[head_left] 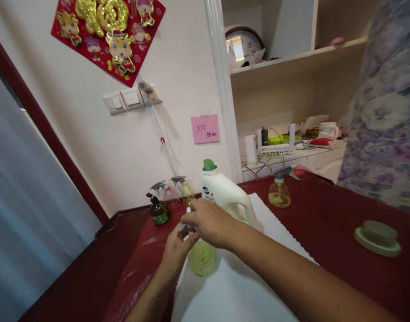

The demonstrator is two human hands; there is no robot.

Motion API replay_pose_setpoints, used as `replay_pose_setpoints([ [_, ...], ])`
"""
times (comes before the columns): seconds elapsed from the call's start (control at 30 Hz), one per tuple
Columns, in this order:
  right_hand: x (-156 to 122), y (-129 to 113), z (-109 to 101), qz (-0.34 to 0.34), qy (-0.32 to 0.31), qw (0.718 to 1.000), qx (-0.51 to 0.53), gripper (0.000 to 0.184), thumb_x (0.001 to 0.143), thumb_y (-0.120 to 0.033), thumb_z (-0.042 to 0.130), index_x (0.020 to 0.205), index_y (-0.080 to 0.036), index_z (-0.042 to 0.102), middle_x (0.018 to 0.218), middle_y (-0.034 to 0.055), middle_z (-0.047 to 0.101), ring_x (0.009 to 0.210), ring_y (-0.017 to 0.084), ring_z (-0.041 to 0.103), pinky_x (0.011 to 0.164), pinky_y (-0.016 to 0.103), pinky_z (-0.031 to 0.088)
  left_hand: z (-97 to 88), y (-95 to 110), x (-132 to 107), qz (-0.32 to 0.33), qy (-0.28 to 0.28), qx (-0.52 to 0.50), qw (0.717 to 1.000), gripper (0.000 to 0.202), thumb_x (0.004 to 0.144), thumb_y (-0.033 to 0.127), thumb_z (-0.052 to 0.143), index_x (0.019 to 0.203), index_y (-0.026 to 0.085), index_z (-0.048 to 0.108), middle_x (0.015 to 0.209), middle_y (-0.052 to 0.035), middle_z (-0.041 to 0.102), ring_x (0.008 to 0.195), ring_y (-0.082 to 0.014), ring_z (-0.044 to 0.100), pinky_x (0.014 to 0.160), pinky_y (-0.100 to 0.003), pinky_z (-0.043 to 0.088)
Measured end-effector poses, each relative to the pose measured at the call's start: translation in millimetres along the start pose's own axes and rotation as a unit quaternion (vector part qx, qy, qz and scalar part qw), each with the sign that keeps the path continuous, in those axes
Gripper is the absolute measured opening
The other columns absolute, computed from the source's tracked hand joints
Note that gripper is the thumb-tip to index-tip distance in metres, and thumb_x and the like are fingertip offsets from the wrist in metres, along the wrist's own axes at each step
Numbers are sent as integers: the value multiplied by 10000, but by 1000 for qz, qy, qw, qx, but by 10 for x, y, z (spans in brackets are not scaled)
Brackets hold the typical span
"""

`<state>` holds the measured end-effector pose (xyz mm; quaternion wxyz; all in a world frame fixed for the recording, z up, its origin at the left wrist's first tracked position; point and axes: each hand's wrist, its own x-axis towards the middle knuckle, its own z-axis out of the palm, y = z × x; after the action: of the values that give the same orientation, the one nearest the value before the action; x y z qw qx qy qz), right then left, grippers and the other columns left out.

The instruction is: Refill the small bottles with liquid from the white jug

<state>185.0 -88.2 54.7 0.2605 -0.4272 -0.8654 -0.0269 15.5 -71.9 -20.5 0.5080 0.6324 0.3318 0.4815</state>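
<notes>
A clear yellow-green spray bottle (201,259) stands on a white sheet (231,290) in front of me. My left hand (178,243) is closed round its grey trigger head (183,227), the thumb against the neck. Over the top of the same head, my right hand (213,221) is closed with its fingers pinched; much of the head is hidden by both hands. Right behind them rises a large white jug (218,183) with a side handle, and something green (209,165) shows in its uncapped mouth.
At the back left stand a dark pump bottle (159,212), a pink spray bottle (171,195) and a yellowish one (187,192). Another spray bottle (279,196) is at the right, with a green lidded dish (377,239) farther right. Shelves (288,62) and a router (275,150) lie beyond.
</notes>
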Motion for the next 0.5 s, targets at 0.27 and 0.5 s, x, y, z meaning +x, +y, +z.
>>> replay_pose_setpoints([
  [0.27,-61,0,32,-15,100,995,-4,197,883,-203,713,1065,-262,760,1096,95,675,1088,293,584,905,449,460,-17,8,-24,-12,-10,19,1000,512,763,591,828,1028,154,793,1132,-137,788,1144,-352,665,1020,-442,479],
  [0.5,-766,-215,303,42,318,939,125,150,1012,-215,521,1117,-236,626,1040,72,664,1001,243,602,866,421,502,-201,-26,-264,-43,8,35,998,481,859,543,755,1246,259,742,1384,-104,705,1316,-323,601,1125,-427,442],
])
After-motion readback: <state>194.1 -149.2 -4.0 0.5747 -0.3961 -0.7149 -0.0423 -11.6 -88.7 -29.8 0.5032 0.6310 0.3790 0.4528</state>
